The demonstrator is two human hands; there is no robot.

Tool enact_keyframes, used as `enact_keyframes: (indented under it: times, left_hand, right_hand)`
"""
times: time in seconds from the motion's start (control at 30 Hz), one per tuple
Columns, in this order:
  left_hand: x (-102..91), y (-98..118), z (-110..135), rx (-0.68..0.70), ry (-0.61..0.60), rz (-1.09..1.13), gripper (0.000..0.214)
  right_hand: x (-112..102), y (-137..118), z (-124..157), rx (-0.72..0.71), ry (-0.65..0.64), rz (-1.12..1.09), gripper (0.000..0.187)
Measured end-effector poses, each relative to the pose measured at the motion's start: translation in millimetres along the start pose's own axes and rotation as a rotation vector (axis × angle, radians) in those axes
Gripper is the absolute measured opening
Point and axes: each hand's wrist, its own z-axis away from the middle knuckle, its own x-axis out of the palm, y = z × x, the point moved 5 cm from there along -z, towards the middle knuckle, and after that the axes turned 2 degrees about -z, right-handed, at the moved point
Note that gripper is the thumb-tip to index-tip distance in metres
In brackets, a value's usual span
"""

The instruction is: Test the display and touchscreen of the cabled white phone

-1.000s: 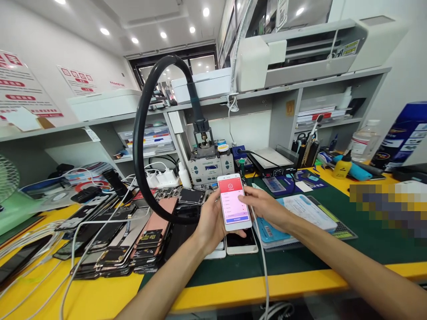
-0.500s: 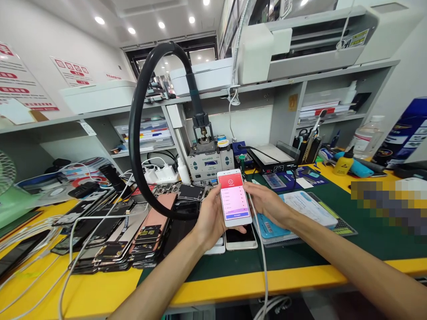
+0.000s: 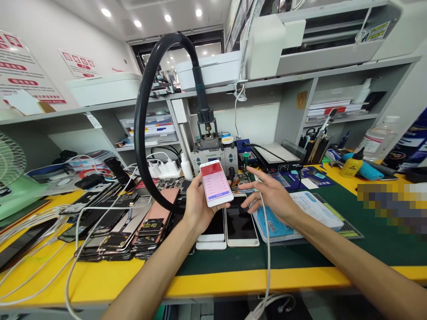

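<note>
Bright room; ceiling spots [image 3: 167, 18] glare at top, left of centre. Shadows soft. Wide-angle stretch toward frame edges. Pixelated patch [image 3: 393, 204] at right. Phone screen [image 3: 216, 183] lit, fine text unreadable.

Location type: phone repair workshop. Indicators are as follows. The worktop [image 3: 207, 284] carries a green mat [image 3: 383, 249]. Toward its left end: stacked phone parts [image 3: 156, 218], including bare screens and frames, beside loose cables [image 3: 33, 233]. Along its back edge: a bench station [image 3: 213, 156] with control buttons and a thick black hose [image 3: 138, 124]. Toward its back right corner: a tool holder [image 3: 315, 149] and a yellow bottle [image 3: 352, 165]. Near the front edge, further phones [image 3: 243, 224] lie flat beneath one lit phone [image 3: 216, 183]. Posters [image 3: 78, 63] with red lettering suggest business premises.
</note>
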Motion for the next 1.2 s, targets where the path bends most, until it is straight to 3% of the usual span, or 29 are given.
enact_keyframes:
  times: [0.17, 0.4, 0.53, 0.7, 0.83, 1.03, 1.2]
  left_hand:
    - [-7.0, -2, -3, -0.012, 0.06, 0.086, 0.055]
    - [-4.1, -3, -3, -0.011, 0.045, 0.147, 0.058]
    - [0.6, -2, -1, -0.015, -0.005, 0.205, 0.062]
    - [0.3, 5, 0, 0.016, -0.04, 0.263, 0.066]
    - [1.3, 6, 0, 0.002, -0.05, 0.283, 0.065]
    - [8.9, -5, 0, -0.031, -0.082, 0.253, 0.056]
    - [16.3, -13, 4, -0.058, -0.111, 0.243, 0.059]
  right_hand:
    - [-1, 0, 0, -0.02, 0.03, 0.021, 0.074]
    - [2, -4, 2, 0.099, -0.145, 0.011, 0.049]
    - [6, -4, 7, 0.138, -0.255, -0.054, 0.044]
    - [9, -6, 13, 0.152, -0.294, -0.044, 0.041]
    - [27, 1, 22, 0.208, -0.35, -0.037, 0.043]
    - [70, 22, 44, 0.25, -0.624, 0.162, 0.045]
    - [76, 22, 47, 0.25, -0.625, 0.089, 0.037]
